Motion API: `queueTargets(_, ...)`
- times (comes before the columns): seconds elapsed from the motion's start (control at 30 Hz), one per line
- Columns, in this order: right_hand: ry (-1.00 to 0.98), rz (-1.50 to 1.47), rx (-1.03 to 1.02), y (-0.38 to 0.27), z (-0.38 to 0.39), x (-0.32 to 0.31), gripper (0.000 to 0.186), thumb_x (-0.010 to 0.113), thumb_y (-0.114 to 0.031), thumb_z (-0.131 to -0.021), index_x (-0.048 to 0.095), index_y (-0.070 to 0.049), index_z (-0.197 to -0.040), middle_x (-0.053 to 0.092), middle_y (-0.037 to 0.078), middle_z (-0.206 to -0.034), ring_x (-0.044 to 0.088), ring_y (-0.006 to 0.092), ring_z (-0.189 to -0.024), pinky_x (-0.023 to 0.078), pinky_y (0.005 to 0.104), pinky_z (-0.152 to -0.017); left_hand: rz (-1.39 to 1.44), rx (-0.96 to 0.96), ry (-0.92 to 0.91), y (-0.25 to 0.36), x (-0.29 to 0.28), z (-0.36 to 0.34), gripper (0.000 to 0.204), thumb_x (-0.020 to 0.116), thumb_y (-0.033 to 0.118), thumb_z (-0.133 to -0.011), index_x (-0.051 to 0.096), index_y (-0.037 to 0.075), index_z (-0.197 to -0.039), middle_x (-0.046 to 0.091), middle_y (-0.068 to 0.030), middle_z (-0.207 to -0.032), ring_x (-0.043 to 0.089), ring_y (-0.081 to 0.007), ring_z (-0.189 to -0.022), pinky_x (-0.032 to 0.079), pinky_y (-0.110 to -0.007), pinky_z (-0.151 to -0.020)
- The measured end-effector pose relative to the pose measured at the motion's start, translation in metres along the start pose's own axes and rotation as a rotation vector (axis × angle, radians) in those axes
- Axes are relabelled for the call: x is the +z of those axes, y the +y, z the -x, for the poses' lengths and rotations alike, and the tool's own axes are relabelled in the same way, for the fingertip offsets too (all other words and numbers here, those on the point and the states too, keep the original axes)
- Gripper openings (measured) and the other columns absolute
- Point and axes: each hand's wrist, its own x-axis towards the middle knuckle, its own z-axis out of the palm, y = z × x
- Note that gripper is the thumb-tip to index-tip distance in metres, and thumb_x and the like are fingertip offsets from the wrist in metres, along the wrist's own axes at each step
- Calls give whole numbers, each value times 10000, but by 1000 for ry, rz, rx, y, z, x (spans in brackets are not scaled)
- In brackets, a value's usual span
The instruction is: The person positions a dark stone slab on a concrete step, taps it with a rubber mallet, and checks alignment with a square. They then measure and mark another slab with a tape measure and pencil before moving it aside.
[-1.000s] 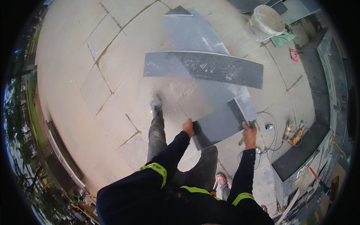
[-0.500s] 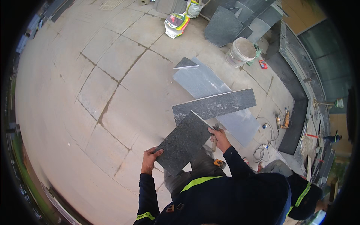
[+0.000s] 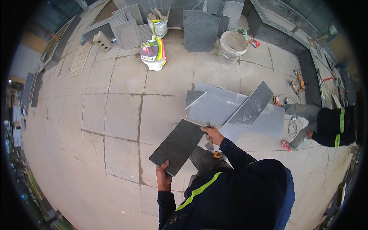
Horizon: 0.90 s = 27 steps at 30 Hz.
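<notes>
Mostly out of sight, left fingers [image 3: 165, 165] under dark slab [image 3: 179, 146].

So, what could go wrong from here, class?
The dark grey rectangular stone tile might slip: the left hand holds its near end, while the right hand also carries a tan-handled tool, perhaps weakening that grip. The dark-clothed co-worker might trip, as a thin looped cable lies close by.
</notes>
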Motion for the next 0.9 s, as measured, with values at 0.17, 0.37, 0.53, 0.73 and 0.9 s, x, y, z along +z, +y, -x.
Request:
queueTargets(0.17,3,138,-38,-77,-96,39,341,797,-284,-1009,651,2,-1125,591,44,-781,548,153,-571,457,365,-508,-362,40,-161,119,75,-184,688,756,-82,-874,557,37,-1521,699,-97,-1399,667,-262,-1269,515,-403,-1116)
queueTargets(0.37,221,103,-138,-107,-72,0,358,747,-290,-996,654,53,-1038,635,87,-745,635,193,-604,551,394,-559,-921,91,-494,202,281,-386,531,745,-42,-908,647,3,-1428,748,-74,-1335,700,-206,-1190,524,-372,-1073)
queueTargets(0.53,480,-198,188,-115,-19,12,473,654,-255,-1048,554,-43,-1459,694,120,-1006,601,186,-667,560,392,-577,-1423,406,-690,219,471,-534,560,806,160,-896,655,6,-1412,795,-170,-1216,758,-313,-1123,563,-420,-1031)
queueTargets(0.73,699,-426,26,-233,-121,27,533,686,-267,-1033,551,-18,-1485,611,57,-928,543,134,-631,530,349,-538,-1913,615,-831,143,647,-760,600,787,287,-903,651,69,-1445,791,-282,-1107,745,-493,-1081,575,-575,-966)
queueTargets(0.9,871,-562,204,-352,-270,49,355,650,-253,-1054,600,-11,-1310,560,38,-827,529,119,-592,500,308,-490,-2004,547,-1019,15,741,-988,588,759,216,-903,648,59,-1459,786,-300,-1080,745,-509,-1050,565,-602,-959)
